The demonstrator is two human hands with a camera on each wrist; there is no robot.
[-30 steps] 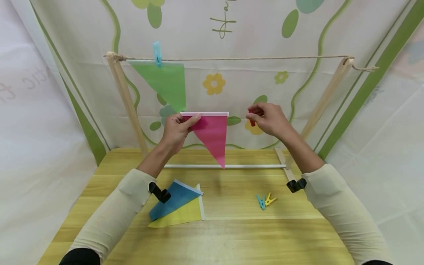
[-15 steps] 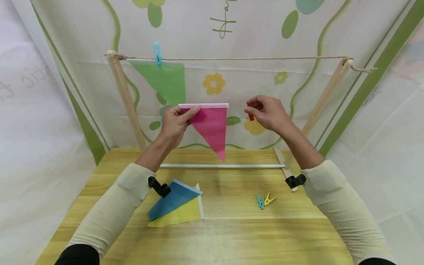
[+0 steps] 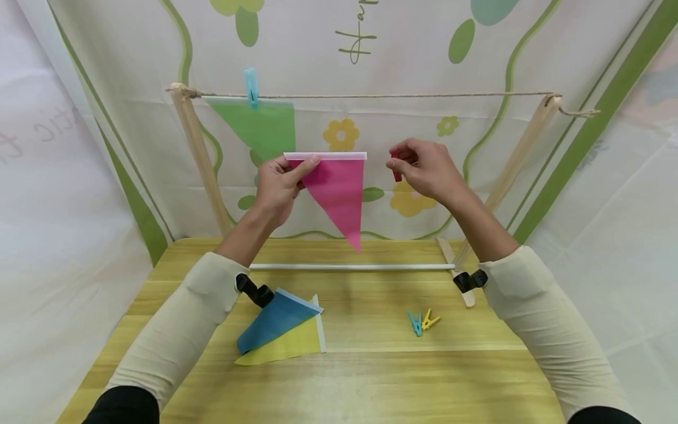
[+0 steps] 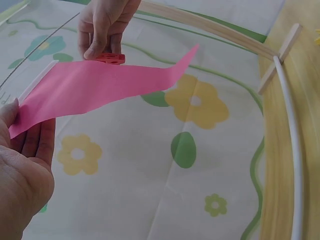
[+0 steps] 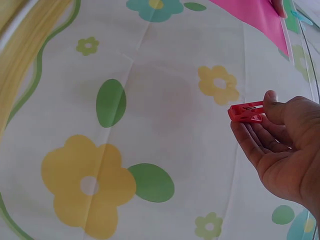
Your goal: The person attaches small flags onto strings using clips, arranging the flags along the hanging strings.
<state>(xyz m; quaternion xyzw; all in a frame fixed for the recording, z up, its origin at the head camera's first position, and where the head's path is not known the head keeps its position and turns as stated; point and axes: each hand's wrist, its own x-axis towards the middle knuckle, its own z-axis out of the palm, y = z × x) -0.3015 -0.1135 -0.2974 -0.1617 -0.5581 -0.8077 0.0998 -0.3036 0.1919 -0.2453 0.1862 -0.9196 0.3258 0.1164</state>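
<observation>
- The table [image 3: 371,380] bears two posts [image 3: 200,147], likely set wide to keep the cord [image 3: 371,95] taut.
- I have the left hand [image 3: 276,189] pinching the pink flag [image 3: 340,188] by its top left end, apart from the cord, probably so it hangs free.
- The green flag [image 3: 262,123] hangs from the cord, held by a pale peg [image 3: 251,83].
- On the table, the blue flag [image 3: 278,321] partly covers the yellow flag [image 3: 290,345].
- My right hand [image 3: 428,169] pinches the red peg [image 5: 244,112] near the pink flag, seemingly by one end for easy squeezing.
- A blue peg [image 3: 415,325] and yellow peg [image 3: 431,320] lie loose together.
</observation>
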